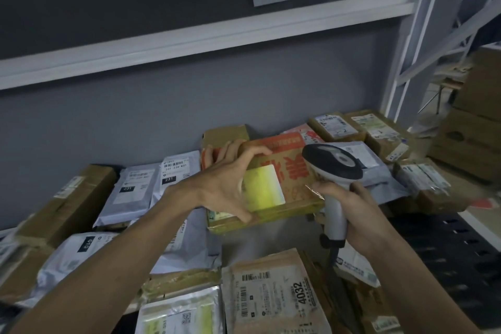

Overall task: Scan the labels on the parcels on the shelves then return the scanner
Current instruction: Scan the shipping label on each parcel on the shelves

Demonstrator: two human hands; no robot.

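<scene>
Near edge: brown padded mailer marked 4032 lies flat, label up, among grey poly bags. Right hand wrapped round white handle of scanner, dark head tipped toward box label. Left hand grips left edge of yellow-red cardboard box, thumb on near side, fingers curled over far top, box tilted up. White label on box glows yellow-green. Beyond: more brown parcels on shelf against grey wall.
</scene>
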